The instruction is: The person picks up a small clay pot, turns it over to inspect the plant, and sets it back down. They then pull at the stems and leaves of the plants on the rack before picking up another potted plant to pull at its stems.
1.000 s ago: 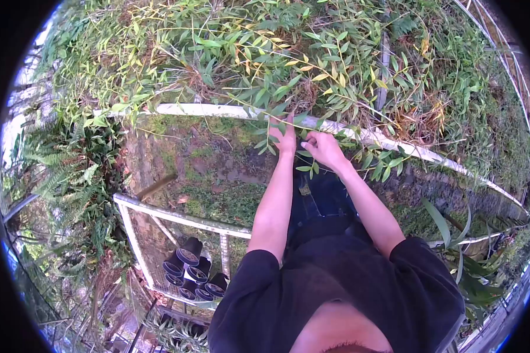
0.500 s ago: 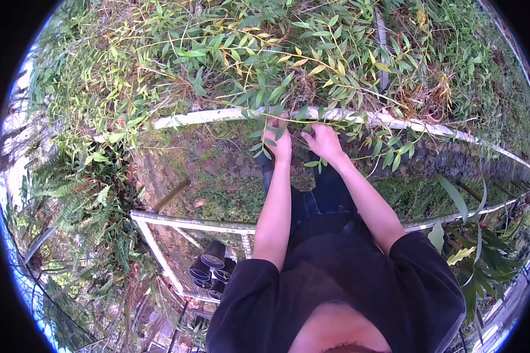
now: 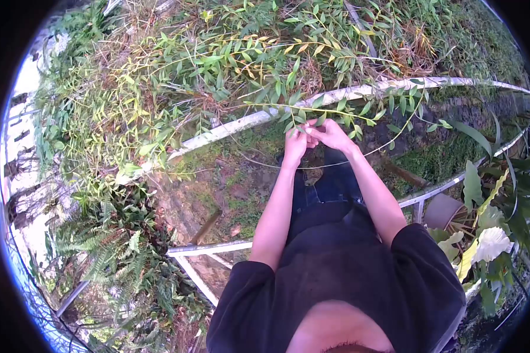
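Observation:
A long green leafy stem [image 3: 335, 112] arches across in front of me, just in front of the white rail. At its lower side, my left hand [image 3: 295, 145] is closed, its fingers pinched near the hanging leaves. My right hand [image 3: 332, 136] meets it from the right, thumb and fingers pinched together at the same spot. The fingertips of both hands touch or nearly touch. Leaves partly cover them, so the exact part of the stem between the fingers is hidden. A thin bare stem [image 3: 359, 154] loops below the hands to the right.
A white rail [image 3: 241, 125] borders a dense bed of leafy plants [image 3: 218, 65]. Behind me runs a second white frame [image 3: 209, 249]. Ferns [image 3: 109, 250] grow at the left; a pot [image 3: 443, 210] and broad-leaved plants [image 3: 492, 244] stand at the right. Mossy ground [image 3: 235, 188] lies between.
My view has turned, so the rail now slants. My right hand has come left against my left hand, and its fingers have closed. The leafy stem now lies across above both hands.

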A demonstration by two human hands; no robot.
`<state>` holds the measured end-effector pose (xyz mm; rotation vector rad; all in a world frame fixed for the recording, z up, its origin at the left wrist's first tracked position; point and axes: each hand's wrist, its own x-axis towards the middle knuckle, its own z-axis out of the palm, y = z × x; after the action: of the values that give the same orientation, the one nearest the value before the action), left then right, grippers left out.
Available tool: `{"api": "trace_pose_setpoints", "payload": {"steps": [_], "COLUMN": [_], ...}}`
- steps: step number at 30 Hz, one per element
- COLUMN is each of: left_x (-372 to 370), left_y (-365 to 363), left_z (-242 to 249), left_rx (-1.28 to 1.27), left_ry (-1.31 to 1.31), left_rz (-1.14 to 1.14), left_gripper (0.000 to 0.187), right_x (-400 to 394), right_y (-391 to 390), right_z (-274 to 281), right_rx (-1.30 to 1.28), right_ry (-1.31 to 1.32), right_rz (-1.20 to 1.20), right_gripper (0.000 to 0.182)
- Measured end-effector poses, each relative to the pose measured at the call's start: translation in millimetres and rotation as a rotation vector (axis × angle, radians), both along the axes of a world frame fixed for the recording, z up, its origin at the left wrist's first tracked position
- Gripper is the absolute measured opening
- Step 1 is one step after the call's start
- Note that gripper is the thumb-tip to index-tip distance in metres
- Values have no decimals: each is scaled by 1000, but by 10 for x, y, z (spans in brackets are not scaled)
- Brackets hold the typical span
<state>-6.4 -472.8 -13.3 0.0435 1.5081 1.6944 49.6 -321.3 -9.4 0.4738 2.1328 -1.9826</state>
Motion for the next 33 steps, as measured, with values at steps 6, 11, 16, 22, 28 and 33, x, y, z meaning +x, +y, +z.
{"api": "trace_pose_setpoints", "payload": {"steps": [6,11,16,22,28,33], "left_x": [-75,-49,-184,-302,-615,-840], "left_y": [-413,-679,-847,-809,-978,-955], "left_z": [226,252,11,-148,-71,-424], "left_rx": [48,-163,-323,-329,-642,-626], "left_ry": [-242,47,213,369,402,308], "left_rz": [-131,-3,197,306,101,146], "left_gripper": [39,37,32,34,17,31], "right_x": [180,244,328,84,-362,-239], "right_y": [-589,-636,-634,-685,-587,-427], "right_z": [65,-49,240,146,-45,-1502], "right_rx": [130,-66,1271,732,371,47], "right_ry": [21,-87,-82,-100,-341,87], "right_rz": [-436,-803,-188,-224,-78,-402], "right_gripper": [18,29,40,27,57,55]}}
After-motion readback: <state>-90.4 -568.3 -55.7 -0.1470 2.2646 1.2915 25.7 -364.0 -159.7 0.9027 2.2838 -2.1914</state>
